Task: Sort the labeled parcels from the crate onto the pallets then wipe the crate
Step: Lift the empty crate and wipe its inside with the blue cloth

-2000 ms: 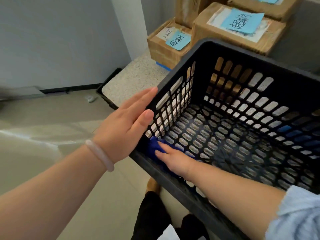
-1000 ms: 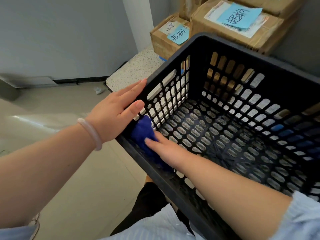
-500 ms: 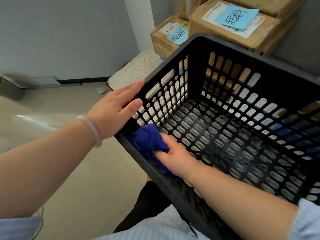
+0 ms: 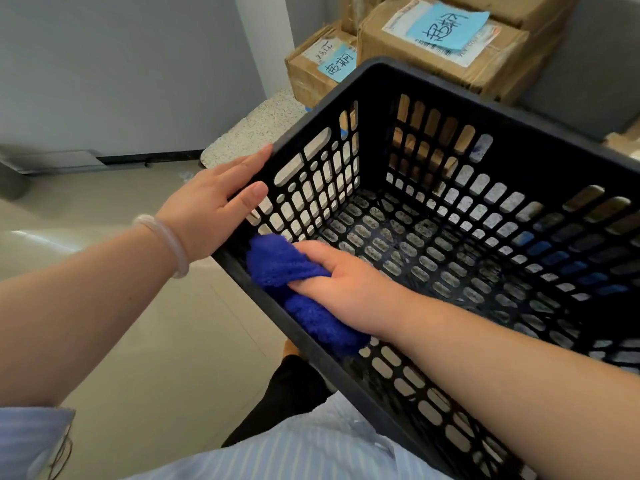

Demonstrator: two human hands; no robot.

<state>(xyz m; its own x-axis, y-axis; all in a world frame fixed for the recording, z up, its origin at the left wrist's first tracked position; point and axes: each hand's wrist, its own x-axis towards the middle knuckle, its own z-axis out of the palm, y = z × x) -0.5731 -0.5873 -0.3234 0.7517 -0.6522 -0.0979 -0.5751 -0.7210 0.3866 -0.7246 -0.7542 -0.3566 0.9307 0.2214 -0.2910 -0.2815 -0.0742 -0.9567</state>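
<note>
Blue note [image 4: 337,65] on small box [image 4: 304,83], blue slip [image 4: 446,26] on large box [image 4: 415,64]: handwritten Chinese (illegible).

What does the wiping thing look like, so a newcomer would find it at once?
Start at the big black slotted crate filling the view. In its near left corner, the right hand grips a bunched cloth. It is deep blue and fluffy, unlike the flat pale-blue notes on the boxes behind.

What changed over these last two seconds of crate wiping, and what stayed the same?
The right hand, earlier pressing the blue cloth flat in the near-left corner of the crate, now grips it bunched up there. The left hand stays flat against the crate's left wall.
</note>
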